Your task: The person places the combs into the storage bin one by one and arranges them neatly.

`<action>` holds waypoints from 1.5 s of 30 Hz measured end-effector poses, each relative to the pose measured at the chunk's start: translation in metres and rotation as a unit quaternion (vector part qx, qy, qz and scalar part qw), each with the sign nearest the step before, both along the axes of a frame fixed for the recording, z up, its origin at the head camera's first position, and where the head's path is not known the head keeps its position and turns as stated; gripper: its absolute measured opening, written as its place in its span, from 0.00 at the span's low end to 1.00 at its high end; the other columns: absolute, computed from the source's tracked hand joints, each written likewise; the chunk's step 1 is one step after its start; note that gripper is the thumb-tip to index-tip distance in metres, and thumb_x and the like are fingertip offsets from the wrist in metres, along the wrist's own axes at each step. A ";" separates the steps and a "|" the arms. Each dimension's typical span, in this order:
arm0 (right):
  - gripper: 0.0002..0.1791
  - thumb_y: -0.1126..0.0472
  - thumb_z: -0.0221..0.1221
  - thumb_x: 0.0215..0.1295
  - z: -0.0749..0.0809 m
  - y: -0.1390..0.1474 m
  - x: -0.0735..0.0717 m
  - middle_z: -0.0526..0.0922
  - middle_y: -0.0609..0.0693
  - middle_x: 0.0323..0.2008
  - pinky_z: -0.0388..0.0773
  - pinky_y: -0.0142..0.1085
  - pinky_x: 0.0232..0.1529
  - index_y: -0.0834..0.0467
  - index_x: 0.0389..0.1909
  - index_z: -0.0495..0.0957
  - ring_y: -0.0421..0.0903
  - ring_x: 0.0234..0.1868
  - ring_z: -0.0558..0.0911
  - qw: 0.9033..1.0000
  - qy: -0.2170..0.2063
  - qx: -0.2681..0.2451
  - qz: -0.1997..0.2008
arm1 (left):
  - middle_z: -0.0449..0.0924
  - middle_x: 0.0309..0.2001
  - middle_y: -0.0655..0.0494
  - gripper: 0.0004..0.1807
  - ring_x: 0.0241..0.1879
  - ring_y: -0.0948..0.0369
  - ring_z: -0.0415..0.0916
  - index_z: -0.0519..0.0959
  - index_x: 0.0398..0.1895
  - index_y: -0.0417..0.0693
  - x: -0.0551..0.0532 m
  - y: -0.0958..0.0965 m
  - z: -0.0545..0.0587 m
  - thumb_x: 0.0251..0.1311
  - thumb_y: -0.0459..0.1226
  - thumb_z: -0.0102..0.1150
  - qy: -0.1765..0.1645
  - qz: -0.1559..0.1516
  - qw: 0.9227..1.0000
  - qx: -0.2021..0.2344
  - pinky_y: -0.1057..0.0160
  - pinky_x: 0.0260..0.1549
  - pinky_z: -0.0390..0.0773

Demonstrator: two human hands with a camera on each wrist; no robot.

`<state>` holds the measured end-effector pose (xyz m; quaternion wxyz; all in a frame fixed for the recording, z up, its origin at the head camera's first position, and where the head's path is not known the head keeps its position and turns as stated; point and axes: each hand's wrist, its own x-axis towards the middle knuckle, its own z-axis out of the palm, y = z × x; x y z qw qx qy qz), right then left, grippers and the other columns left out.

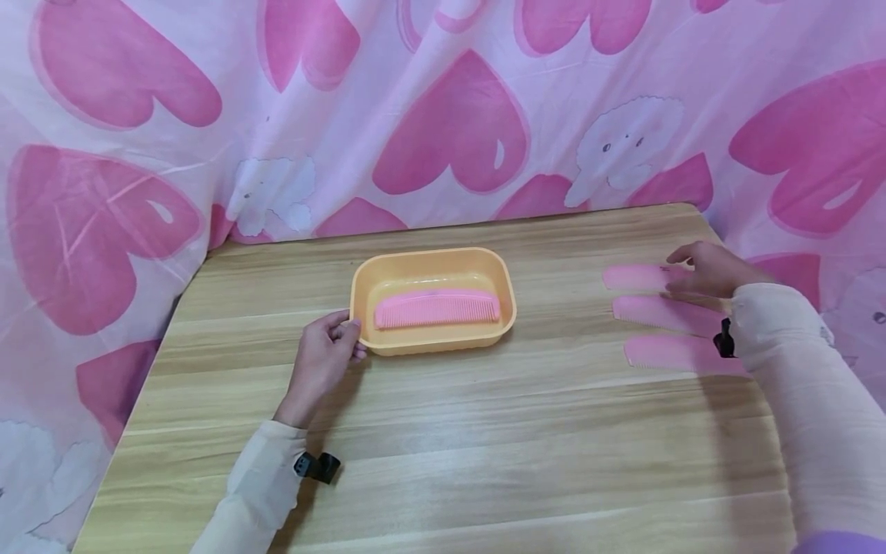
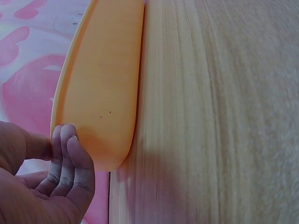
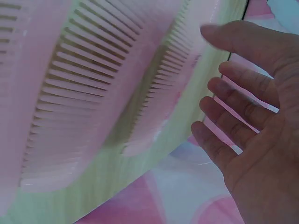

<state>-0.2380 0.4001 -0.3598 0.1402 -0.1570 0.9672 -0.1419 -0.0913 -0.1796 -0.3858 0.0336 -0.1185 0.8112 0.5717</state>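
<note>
A yellow-orange plastic basin (image 1: 436, 346) sits on the wooden table, with one pink comb (image 1: 438, 309) lying inside it. At its left end my left hand (image 1: 325, 350) pinches the rim between thumb and fingers; the left wrist view shows the fingertips against the outer wall (image 2: 100, 84). Three more pink combs lie in a row at the right: a far comb (image 1: 631, 277), a middle comb (image 1: 651, 311) and a near comb (image 1: 664, 352). My right hand (image 1: 716, 269) is over the right end of the far comb, fingers spread and nothing held in the right wrist view.
The wooden table (image 1: 443, 446) extends toward me and between the basin and the combs. A pink curtain (image 1: 457, 131) with hearts hangs along the back and sides. Dark wrist-worn devices (image 1: 317, 467) sit on both sleeves.
</note>
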 end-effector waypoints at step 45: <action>0.41 0.44 0.77 0.50 -0.017 -0.009 -0.005 0.81 0.65 0.40 0.79 0.54 0.45 0.77 0.48 0.77 0.59 0.42 0.78 0.998 -0.018 0.001 -0.056 | 0.81 0.35 0.44 0.22 0.29 0.64 0.80 0.70 0.67 0.30 -0.001 -0.003 -0.003 0.76 0.34 0.49 0.002 -0.002 1.000 0.010 0.68 0.31 0.87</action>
